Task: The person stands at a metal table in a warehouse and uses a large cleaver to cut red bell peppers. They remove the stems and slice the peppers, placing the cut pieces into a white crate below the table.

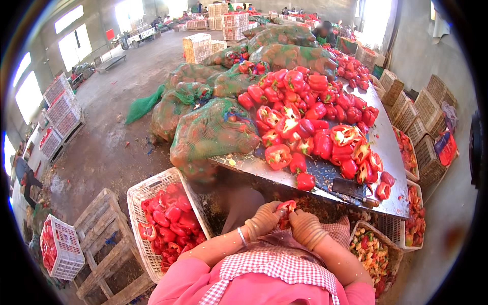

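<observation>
My left hand (263, 221), in a tan glove, and my right hand (307, 228), gloved alike, hold a piece of red bell pepper (286, 209) between them, close to the checked apron. Just beyond the hands is the edge of a metal table (248, 164) with a heap of red bell peppers (305, 95), whole and cut. A cleaver (349, 187) lies near that edge, its handle towards the right. To the left of my hands stands a white plastic crate (135, 213) of red pepper pieces (171, 221). A crate of pepper cores and seeds (370, 248) stands at the lower right.
Green mesh sacks (213, 133) of peppers are piled at the table's left side. A wooden pallet (103, 244) and another filled crate (68, 251) are at far left. More crates (413, 213) line the right side. Another person (325, 33) is beyond the heap; one more person (26, 175) is at far left.
</observation>
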`<state>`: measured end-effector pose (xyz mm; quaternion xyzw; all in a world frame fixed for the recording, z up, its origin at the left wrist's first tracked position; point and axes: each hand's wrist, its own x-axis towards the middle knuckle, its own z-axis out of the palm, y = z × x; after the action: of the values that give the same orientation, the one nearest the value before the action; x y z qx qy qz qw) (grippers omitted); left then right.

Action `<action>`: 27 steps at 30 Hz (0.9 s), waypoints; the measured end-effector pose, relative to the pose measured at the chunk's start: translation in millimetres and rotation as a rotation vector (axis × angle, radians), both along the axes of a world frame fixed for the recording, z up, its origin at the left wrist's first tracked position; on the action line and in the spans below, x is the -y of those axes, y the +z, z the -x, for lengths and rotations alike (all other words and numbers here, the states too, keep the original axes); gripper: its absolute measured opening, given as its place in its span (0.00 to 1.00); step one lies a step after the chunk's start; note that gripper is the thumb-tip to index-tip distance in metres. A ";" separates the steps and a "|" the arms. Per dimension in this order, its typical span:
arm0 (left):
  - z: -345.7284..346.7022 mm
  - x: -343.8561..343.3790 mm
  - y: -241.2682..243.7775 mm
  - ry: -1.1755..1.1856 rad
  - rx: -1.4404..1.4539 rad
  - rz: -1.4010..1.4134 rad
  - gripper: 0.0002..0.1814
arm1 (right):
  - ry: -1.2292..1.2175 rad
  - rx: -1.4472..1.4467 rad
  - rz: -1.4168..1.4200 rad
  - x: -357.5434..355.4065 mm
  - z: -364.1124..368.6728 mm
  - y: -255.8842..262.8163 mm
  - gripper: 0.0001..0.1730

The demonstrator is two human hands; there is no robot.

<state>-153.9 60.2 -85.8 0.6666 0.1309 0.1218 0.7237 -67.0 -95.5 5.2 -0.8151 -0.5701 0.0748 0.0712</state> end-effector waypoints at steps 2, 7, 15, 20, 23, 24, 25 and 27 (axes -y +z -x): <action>0.1 -3.8 1.0 -0.097 0.073 -0.163 0.15 | -0.111 -0.115 -0.075 0.7 8.7 7.1 0.10; -23.8 8.4 -15.1 -0.177 -0.288 0.237 0.17 | -0.120 -0.244 -0.478 14.1 19.0 19.5 0.05; -48.3 16.4 -67.1 0.157 -0.165 -0.307 0.19 | -0.769 0.389 -0.216 135.2 -40.5 8.5 0.10; -35.6 20.6 3.6 0.071 -0.093 -0.506 0.17 | -0.715 -0.381 -0.457 108.4 -28.3 13.4 0.12; -27.8 34.0 25.4 -0.002 0.096 -0.587 0.21 | -0.453 -0.638 -0.504 73.1 -32.9 -11.0 0.13; -24.3 34.5 32.0 -0.010 0.072 -0.626 0.23 | -0.382 -0.656 -0.522 62.1 -39.2 -23.3 0.12; -20.5 34.6 36.7 -0.014 0.040 -0.666 0.25 | -0.306 -0.684 -0.535 39.6 -35.1 -16.6 0.12; -16.8 30.7 36.8 -0.040 -0.121 -0.741 0.28 | -0.489 -1.088 -0.519 20.9 -24.1 -0.5 0.11</action>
<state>-137.1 29.5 -49.1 0.8918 0.1074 0.1069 0.4264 -42.9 -116.4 4.7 -0.7232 -0.2502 0.3185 0.5594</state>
